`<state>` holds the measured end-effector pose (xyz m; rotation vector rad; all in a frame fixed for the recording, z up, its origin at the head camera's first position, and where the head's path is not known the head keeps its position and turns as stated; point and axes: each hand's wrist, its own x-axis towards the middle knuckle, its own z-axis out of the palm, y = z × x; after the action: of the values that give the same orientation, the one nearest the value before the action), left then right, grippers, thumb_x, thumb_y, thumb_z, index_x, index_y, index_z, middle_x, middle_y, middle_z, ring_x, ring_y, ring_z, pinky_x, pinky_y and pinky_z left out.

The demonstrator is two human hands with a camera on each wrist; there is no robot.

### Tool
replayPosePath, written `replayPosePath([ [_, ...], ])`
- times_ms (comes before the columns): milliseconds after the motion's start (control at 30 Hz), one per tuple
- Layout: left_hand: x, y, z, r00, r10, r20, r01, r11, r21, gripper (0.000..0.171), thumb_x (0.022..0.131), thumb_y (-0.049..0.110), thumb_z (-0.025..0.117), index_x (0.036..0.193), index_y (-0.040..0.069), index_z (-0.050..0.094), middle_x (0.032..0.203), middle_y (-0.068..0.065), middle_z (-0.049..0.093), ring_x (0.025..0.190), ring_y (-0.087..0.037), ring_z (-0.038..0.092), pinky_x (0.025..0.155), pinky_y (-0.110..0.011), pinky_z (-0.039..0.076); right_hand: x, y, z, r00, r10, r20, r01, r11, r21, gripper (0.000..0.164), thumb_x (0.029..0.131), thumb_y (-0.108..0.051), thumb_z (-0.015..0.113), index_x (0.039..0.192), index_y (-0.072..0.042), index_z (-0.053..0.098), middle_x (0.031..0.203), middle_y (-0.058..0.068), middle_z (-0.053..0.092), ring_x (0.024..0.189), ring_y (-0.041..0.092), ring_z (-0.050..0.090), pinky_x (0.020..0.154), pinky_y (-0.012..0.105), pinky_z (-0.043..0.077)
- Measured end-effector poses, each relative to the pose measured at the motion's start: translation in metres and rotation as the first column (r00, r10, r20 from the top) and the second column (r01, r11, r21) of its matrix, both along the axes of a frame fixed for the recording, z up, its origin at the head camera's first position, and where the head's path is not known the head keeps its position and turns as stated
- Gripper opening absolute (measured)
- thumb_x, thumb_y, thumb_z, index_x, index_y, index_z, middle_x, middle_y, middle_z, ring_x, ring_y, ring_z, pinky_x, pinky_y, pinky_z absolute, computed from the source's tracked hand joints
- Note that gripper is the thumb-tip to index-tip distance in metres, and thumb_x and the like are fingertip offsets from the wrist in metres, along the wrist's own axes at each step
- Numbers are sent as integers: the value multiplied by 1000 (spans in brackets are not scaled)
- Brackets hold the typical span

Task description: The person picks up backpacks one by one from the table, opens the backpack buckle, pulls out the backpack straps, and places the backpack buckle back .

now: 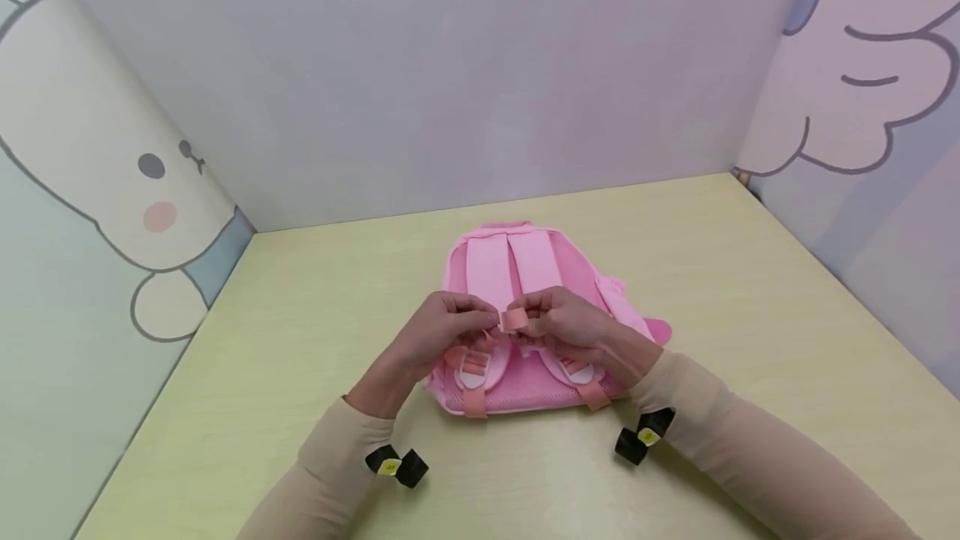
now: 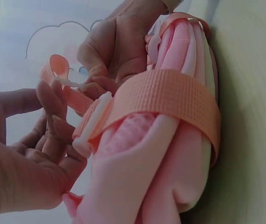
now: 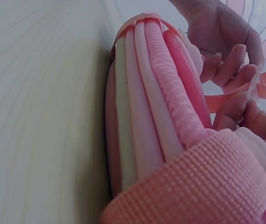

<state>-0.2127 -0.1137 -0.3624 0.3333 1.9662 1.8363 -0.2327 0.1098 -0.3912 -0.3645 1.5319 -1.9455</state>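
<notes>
A pink backpack (image 1: 536, 386) lies on the table with its shoulder straps (image 1: 491, 269) facing up. Above its middle, both hands hold a salmon webbing strap (image 1: 515, 320), which loops through a small white buckle (image 2: 67, 82). My left hand (image 1: 442, 327) pinches the strap and buckle from the left side. From the right, my right hand (image 1: 566, 322) pinches them, thumb and fingers close to the loop. In the right wrist view, the webbing (image 3: 226, 99) runs taut between the fingers. Some fingertips are hidden behind the strap. Two white strap adjusters (image 1: 474, 367) rest near the bag's lower edge.
The pale wood table (image 1: 322, 273) extends around the bag. Behind it stands a plain light wall (image 1: 480, 73), with cartoon-printed panels (image 1: 97, 148) at the sides. A small black wrist device (image 1: 397, 465) sits on each sleeve.
</notes>
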Motion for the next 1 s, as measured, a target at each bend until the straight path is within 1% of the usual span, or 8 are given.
replayPosePath([
  [200,-3,-4,-4,997,-43,68,41,999,24,21,96,6,60,103,-11,67,77,-6,65,66,-12,59,63,-23,52,1,-2,2,1000,-17,-20,18,999,40,25,97,10,48,121,15,55,102,10,64,87,17,61,78,26,54],
  [333,-5,-5,-7,989,-88,122,79,994,77,17,97,6,59,101,-6,69,78,-5,67,69,-13,62,66,-24,53,1,-3,2,1000,-25,-9,25,998,49,23,98,9,49,119,14,57,101,10,64,87,17,61,78,27,54],
  [433,-7,-6,-9,980,-98,174,75,988,134,15,97,5,58,98,0,72,81,-6,69,74,-14,65,72,-26,56,0,-4,1,1000,-31,-2,31,998,51,21,99,9,49,117,14,58,100,10,64,87,17,61,78,27,53],
  [567,-9,-6,-10,968,-67,240,20,981,193,19,98,2,57,94,7,75,86,-6,72,79,-15,70,77,-31,58,-1,-4,1,999,-46,9,45,998,50,22,99,8,49,118,14,58,99,9,64,86,18,60,76,26,52],
  [700,-10,-6,-10,963,-48,266,-10,978,210,19,98,1,57,96,7,76,89,-8,73,81,-17,71,79,-34,58,-1,-3,1,998,-63,22,62,997,50,22,99,9,49,118,14,57,96,9,66,83,18,60,74,26,52],
  [900,-11,-6,-9,963,-53,265,-5,977,215,17,98,1,57,98,2,74,88,-8,73,81,-17,72,79,-34,58,1,-3,1,997,-71,19,70,996,47,22,98,9,48,118,14,58,94,8,67,81,16,60,71,25,52],
  [967,-11,-5,-9,965,-52,258,-4,978,210,16,97,1,58,98,2,74,87,-9,73,80,-17,72,78,-34,58,1,-2,1,997,-73,22,72,996,44,23,98,10,48,119,14,57,94,8,67,81,16,60,70,24,52],
  [1000,-11,-5,-9,971,-43,235,-3,982,189,15,97,2,59,100,0,74,87,-9,73,79,-17,71,78,-33,58,1,-2,0,997,-74,24,73,996,43,23,98,10,48,119,14,57,94,8,67,80,16,60,69,24,52],
])
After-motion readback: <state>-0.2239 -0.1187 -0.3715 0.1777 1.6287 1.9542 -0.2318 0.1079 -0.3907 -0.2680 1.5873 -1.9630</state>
